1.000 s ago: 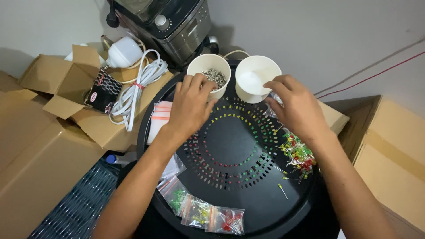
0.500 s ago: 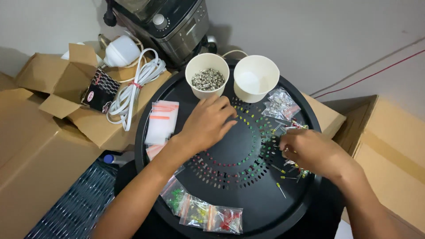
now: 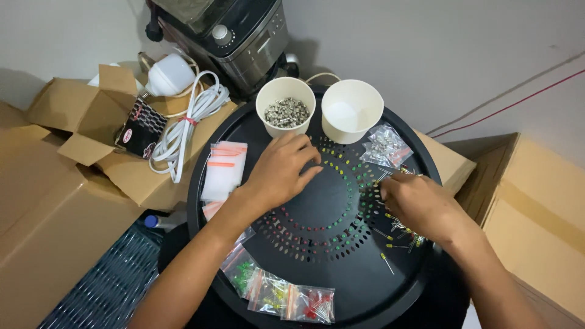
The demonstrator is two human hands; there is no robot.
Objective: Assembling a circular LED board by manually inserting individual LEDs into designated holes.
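Together, we rested our left hand (image 3: 281,173) flat, fingers loosely spread and holding nothing, on the round black perforated tray (image 3: 317,201), just below the paper cup of metal bits (image 3: 285,111). Our right hand (image 3: 420,204) curled over the loose LEDs (image 3: 402,234) at the tray's right side; whether it pinched one we could not tell.

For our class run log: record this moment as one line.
left hand: flat on black round tray | right hand: on loose LEDs | two paper cups behind
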